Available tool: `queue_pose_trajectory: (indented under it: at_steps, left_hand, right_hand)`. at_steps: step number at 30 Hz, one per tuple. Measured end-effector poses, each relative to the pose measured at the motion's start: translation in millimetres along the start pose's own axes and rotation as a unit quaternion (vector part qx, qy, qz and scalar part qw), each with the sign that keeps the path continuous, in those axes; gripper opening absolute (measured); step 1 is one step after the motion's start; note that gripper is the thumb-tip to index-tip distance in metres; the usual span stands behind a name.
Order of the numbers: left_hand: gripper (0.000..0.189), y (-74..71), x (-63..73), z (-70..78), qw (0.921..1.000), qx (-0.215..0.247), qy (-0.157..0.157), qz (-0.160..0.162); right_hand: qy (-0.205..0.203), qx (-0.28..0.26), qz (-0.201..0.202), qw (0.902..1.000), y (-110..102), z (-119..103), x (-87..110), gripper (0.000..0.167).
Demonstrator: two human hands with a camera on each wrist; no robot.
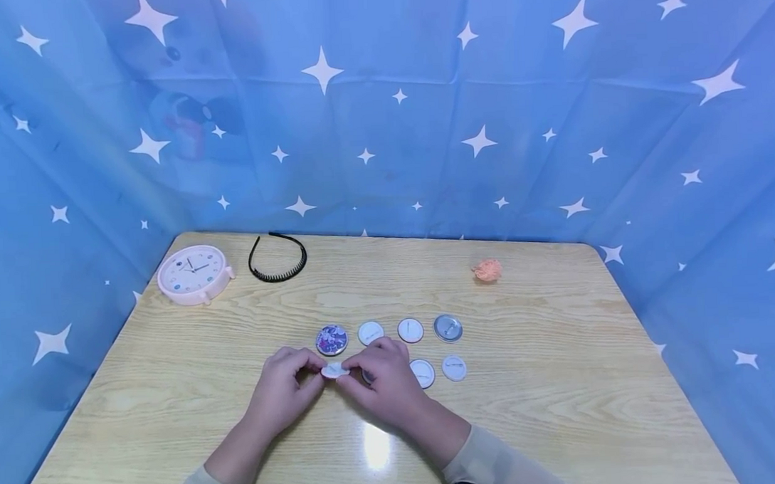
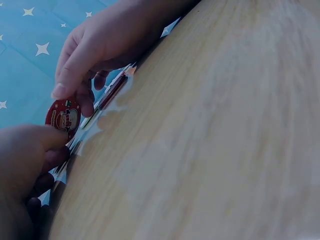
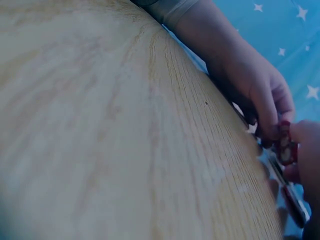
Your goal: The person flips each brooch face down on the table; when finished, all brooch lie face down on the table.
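Note:
Both hands pinch one round pin badge between them by its opposite edges, low over the table. My left hand has it by the left edge, thumb and fingertips together. The right hand grips the other edge. Its white back is tilted up in the head view; the left wrist view shows the red printed front of the badge. A purple patterned badge lies face up just beyond. Face-down badges with pins showing, such as a grey one, lie to the right, one partly hidden by the right hand.
A pink clock lies at the table's far left, beside a black toothed headband. A crumpled orange-pink thing sits at the back right. Blue star-patterned curtain surrounds the wooden table.

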State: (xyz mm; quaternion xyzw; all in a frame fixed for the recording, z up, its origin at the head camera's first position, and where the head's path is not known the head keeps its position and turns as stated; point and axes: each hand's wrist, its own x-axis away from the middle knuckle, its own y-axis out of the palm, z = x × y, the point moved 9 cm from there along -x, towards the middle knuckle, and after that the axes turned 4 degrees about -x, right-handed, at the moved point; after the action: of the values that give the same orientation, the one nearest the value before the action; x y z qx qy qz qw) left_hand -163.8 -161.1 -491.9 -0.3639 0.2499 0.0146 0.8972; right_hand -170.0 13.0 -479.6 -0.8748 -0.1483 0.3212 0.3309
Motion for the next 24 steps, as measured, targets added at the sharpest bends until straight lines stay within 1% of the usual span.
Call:
queue_pose_trajectory:
  at_steps: [7,14,24]
  left_hand:
    - [0.028,0.3,-0.6,-0.8,0.9997,0.015,-0.015,-0.013]
    - [0.033,2.3,-0.9,-0.8,0.9987,-0.012,-0.031,-0.04]
    - [0.038,2.7,0.0,-2.5,0.9976,-0.021,-0.047,-0.048]
  right_hand:
    - [0.006,0.012,0.0,0.9999,-0.4,2.2,0.0,0.027]
    - [0.007,0.029,-0.007,0.9995,0.1,1.8,-0.2,0.028]
    - [-0.002,0.035,-0.008,0.9994,0.2,-1.0,0.2,0.026]
